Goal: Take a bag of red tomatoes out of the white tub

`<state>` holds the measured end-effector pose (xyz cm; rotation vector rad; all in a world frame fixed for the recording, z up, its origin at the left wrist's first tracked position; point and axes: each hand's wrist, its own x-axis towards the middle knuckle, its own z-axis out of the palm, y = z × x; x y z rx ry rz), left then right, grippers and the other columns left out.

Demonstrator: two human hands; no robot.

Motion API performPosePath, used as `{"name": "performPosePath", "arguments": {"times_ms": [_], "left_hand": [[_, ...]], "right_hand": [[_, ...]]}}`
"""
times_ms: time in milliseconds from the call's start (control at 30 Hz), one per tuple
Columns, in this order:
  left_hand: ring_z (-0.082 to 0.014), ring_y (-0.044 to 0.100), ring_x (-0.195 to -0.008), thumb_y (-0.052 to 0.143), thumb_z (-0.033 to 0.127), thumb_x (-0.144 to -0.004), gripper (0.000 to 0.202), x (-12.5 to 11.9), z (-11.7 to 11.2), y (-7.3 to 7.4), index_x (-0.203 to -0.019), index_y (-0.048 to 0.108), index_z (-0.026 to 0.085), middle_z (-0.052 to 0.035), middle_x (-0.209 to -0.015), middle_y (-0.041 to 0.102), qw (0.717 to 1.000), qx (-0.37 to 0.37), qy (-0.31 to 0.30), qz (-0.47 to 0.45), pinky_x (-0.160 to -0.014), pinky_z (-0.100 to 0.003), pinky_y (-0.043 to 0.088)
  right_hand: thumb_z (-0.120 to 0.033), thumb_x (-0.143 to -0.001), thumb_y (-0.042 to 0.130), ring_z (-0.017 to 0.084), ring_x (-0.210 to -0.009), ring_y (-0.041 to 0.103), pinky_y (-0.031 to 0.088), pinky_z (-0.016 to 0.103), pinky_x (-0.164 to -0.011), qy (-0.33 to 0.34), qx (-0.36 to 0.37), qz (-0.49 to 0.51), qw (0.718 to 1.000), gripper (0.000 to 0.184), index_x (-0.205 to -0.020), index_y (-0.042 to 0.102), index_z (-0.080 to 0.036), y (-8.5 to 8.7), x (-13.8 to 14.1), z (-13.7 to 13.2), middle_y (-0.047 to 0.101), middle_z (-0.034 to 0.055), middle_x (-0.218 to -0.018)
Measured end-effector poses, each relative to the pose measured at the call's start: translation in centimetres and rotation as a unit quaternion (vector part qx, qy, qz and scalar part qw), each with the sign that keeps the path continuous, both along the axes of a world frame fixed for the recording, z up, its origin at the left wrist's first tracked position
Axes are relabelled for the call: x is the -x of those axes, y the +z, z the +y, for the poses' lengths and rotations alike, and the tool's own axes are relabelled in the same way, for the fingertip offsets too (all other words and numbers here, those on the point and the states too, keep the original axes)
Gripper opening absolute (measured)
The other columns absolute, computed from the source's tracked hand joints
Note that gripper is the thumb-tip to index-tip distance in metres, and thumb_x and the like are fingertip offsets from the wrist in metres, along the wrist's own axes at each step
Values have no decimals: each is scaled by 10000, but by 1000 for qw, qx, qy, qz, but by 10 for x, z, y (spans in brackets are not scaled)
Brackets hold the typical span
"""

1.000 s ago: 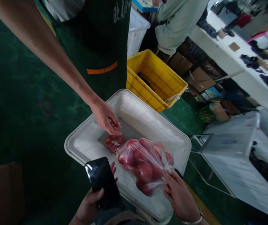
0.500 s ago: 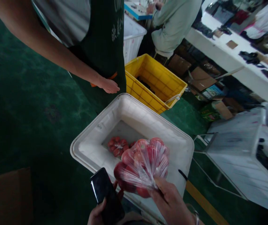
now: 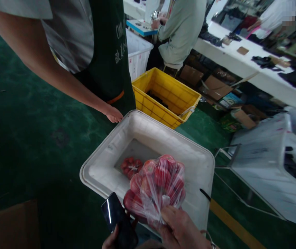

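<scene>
My right hand [image 3: 180, 226] is closed round the gathered neck of a clear plastic bag of red apples [image 3: 160, 176]. The bag hangs over the near part of a white plastic bin [image 3: 103, 152]. A dark smartphone [image 3: 118, 221] with a glossy face is gripped by my left hand [image 3: 111, 238], low in the view and just left of the bag. Some of the left fingers are hidden behind the phone and the fruit. Down on the bin's floor lies a second tied bag of red fruit [image 3: 131, 167], partly covered by the bag I hold.
Beyond the bin stands a person in a dark apron [image 3: 106, 45], one hand [image 3: 114, 114] close to its rim. A yellow crate [image 3: 163, 100] with dark contents sits behind. On the right are a white cart [image 3: 262, 159] and a long work table [image 3: 231, 58]; another person sits nearby.
The apple bag has turned a little and shifted slightly left with my right hand. The other person's hand has come down closer to the bin's rim. My view has shifted slightly.
</scene>
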<state>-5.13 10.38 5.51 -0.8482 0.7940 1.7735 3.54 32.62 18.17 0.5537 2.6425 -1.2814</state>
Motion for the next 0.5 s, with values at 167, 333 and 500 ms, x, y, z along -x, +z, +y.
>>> {"name": "performPosePath", "arguments": {"times_ms": [167, 333, 500], "left_hand": [[-367, 470, -1185, 575, 91, -784, 320, -1, -4, -11, -1067, 685, 194, -89, -1206, 604, 999, 35, -17, -3, -983, -504, 430], [-380, 464, -1188, 603, 149, -784, 301, -3, -8, -15, -1075, 681, 167, -125, -1187, 608, 997, -9, -66, -38, -993, -534, 402], [-406, 475, -1170, 725, 148, -672, 601, -5, -13, -15, -1247, 553, 179, -138, -1203, 601, 997, 4, -71, -24, -994, -561, 384]], "right_hand": [[-166, -740, 431, 172, -668, 550, 322, 264, -572, -15, 2, -1, 1000, 63, -722, 490, -176, -3, -2, -7, 613, 68, -748], [-298, -861, 387, 148, -619, 504, 359, 257, -575, -128, 81, -26, 988, 241, -707, 521, -171, -9, -22, 10, 578, 39, -687], [-478, -806, 475, 206, -710, 575, 450, 290, -632, -318, 217, -59, 921, 335, -811, 603, -169, -62, -40, 60, 618, 47, -719]]}}
